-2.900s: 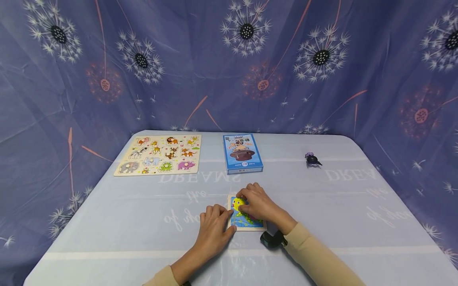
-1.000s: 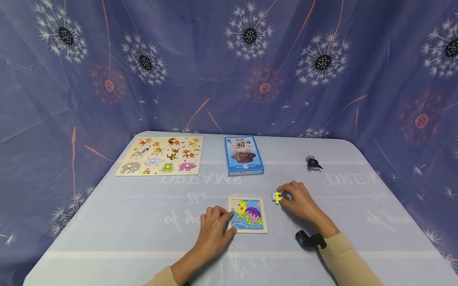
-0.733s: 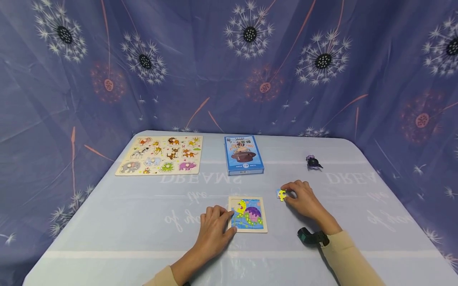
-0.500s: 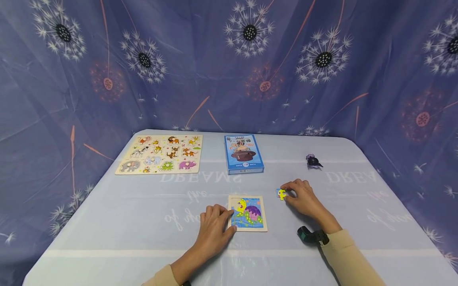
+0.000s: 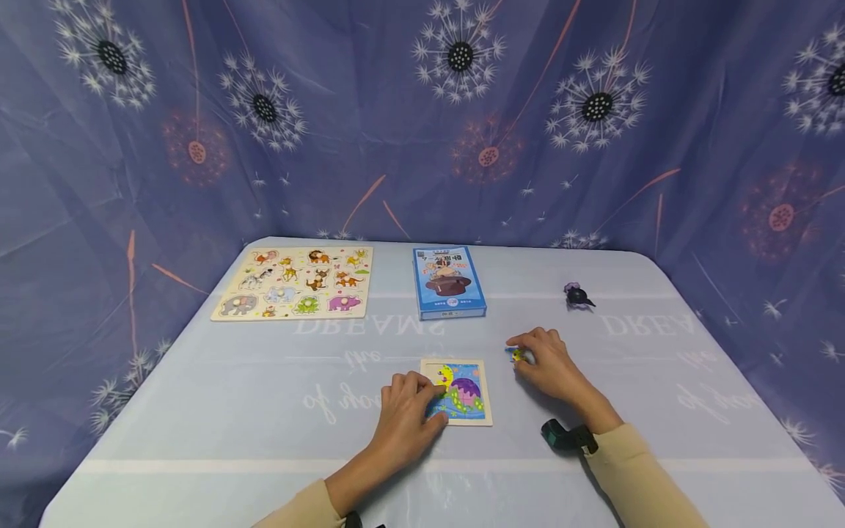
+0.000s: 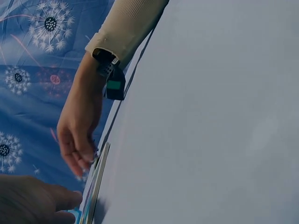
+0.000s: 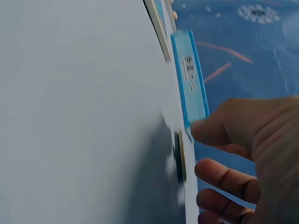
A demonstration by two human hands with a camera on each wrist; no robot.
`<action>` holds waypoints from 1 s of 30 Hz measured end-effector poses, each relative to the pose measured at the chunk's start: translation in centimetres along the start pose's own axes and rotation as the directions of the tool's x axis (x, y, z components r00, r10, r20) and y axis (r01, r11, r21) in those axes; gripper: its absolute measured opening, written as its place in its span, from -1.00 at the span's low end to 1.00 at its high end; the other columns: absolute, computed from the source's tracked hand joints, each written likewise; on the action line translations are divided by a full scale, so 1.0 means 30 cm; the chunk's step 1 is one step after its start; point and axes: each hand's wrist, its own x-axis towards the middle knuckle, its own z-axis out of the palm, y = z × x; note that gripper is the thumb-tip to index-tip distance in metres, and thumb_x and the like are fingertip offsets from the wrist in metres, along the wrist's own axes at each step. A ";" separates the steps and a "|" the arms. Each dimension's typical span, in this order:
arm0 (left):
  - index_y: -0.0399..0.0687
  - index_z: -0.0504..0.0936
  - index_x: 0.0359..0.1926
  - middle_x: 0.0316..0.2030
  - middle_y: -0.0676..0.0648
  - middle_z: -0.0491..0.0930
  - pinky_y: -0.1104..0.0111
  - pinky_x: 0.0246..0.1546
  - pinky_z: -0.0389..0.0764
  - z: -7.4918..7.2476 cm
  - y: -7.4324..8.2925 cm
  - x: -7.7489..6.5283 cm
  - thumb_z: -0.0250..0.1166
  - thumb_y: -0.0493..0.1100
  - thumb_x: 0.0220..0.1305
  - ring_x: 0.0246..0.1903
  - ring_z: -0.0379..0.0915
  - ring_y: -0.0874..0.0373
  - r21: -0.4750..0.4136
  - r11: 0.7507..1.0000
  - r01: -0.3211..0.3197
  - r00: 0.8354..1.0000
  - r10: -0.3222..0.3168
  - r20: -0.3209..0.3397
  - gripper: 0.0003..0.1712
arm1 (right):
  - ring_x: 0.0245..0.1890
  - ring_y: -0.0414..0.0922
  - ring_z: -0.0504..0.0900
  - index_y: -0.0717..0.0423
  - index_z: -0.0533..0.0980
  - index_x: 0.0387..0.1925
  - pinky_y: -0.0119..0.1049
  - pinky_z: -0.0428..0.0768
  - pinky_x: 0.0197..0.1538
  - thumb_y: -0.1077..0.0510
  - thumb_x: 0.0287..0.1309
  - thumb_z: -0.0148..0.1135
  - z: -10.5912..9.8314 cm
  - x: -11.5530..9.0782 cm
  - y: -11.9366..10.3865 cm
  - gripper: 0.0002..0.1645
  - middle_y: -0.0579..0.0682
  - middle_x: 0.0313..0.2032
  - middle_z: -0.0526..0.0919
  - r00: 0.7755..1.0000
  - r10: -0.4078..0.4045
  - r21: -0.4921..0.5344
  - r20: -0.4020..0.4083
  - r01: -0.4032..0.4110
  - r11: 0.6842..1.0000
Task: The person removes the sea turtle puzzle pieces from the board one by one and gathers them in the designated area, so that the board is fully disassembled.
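Note:
A small framed jigsaw puzzle [image 5: 488,392] lies on the table, picturing a yellow creature with a purple shell; pale bare board shows at its upper left. My left hand [image 5: 408,411] rests over the puzzle's left side, index finger and thumb on the picture. To the puzzle's right, my right hand [image 5: 548,364] pinches a yellow and blue puzzle piece [image 5: 517,356], which is tilted and partly hidden by the fingers. In the right wrist view the piece [image 7: 182,156] shows edge-on beside the fingers; the contact itself is unclear.
A wooden animal board [image 5: 295,284] with knobbed pieces lies at the back left. At the back middle is a blue box [image 5: 450,283]. A small dark object [image 5: 578,295] lies at the back right. A patterned curtain [image 5: 370,117] hangs behind the table.
My left hand has slid right, from the frame's left edge onto the picture. The right hand has moved slightly left, and the piece is now tilted and less visible.

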 end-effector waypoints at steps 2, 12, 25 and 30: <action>-0.04 0.67 -0.03 -0.19 0.02 0.42 0.24 -0.15 0.12 0.004 0.006 0.006 0.37 -0.12 0.01 -0.16 0.17 0.15 0.005 1.000 -0.007 1.000 0.007 0.013 -0.58 | -0.23 -0.07 0.32 0.04 0.61 -0.10 -0.19 0.20 -0.14 0.22 -0.06 0.32 0.008 0.003 -0.027 -0.62 0.03 -0.23 0.56 1.000 -0.025 0.003 0.016 0.025 1.000; -0.02 0.67 -0.02 -0.17 0.01 0.42 0.24 -0.16 0.14 0.013 0.007 0.011 0.37 -0.09 0.05 -0.15 0.19 0.14 0.040 0.999 -0.013 0.999 0.011 0.045 -0.59 | -0.21 -0.17 0.30 -0.05 0.59 -0.06 -0.22 0.27 -0.11 0.10 0.02 0.33 0.045 0.047 -0.162 -0.63 -0.11 -0.25 0.53 0.955 -0.191 0.031 0.226 0.189 0.981; -0.01 0.67 -0.02 -0.16 0.02 0.42 0.24 -0.17 0.14 0.018 0.003 0.008 0.36 -0.08 0.06 -0.14 0.18 0.14 0.052 0.999 -0.012 0.998 0.009 0.055 -0.60 | -0.17 -0.16 0.27 -0.24 0.55 0.05 -0.27 0.25 -0.12 0.11 0.08 0.30 0.052 0.128 -0.235 -0.55 -0.10 -0.14 0.49 0.827 -0.322 0.012 0.461 0.357 0.934; 0.00 0.67 -0.02 -0.15 0.02 0.41 0.24 -0.16 0.15 0.018 0.005 0.007 0.35 -0.07 0.06 -0.14 0.18 0.14 0.051 0.999 -0.009 0.998 0.006 0.064 -0.60 | -0.17 -0.16 0.26 -0.29 0.53 0.07 -0.26 0.24 -0.11 0.09 0.08 0.31 0.048 0.142 -0.242 -0.53 -0.12 -0.14 0.45 0.791 -0.297 0.003 0.535 0.350 0.937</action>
